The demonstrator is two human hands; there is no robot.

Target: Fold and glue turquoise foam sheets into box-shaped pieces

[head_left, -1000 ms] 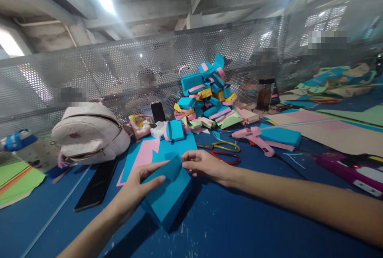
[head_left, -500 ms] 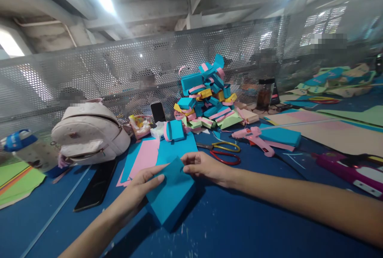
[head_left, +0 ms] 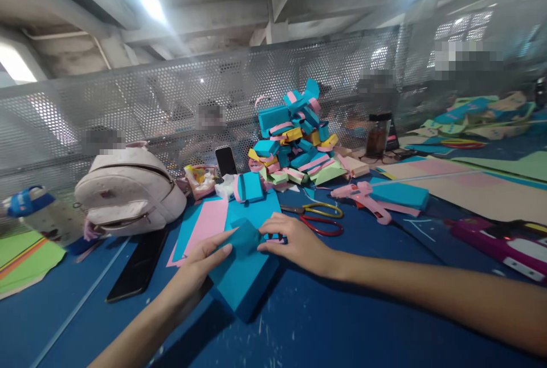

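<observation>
A blue folded-paper box (head_left: 245, 279) is held tilted above the blue tabletop, its upper flap bent near the top corner. My left hand (head_left: 207, 257) grips its left side, thumb on the upper face and the other fingers along the edge and partly hidden. At the right corner, my right hand (head_left: 294, 242) pinches the paper edge between thumb and curled fingers. Just behind the hands lie blue and pink paper sheets (head_left: 209, 223). Scissors (head_left: 320, 220) with one yellow and one red handle rest beyond my right hand.
A pile of small paper boxes (head_left: 294, 134) stands against the perforated metal screen (head_left: 179, 94). To the right are a pink glue gun (head_left: 365, 200) and a purple tool (head_left: 499, 245). Leftward sit a white backpack (head_left: 128, 191), a black phone (head_left: 139, 265) and a bottle (head_left: 51, 217).
My right hand's fingers have arched and shifted slightly along the box's corner. The upper flap, flatter before, now looks bent. My left hand keeps its hold nearly unmoved.
</observation>
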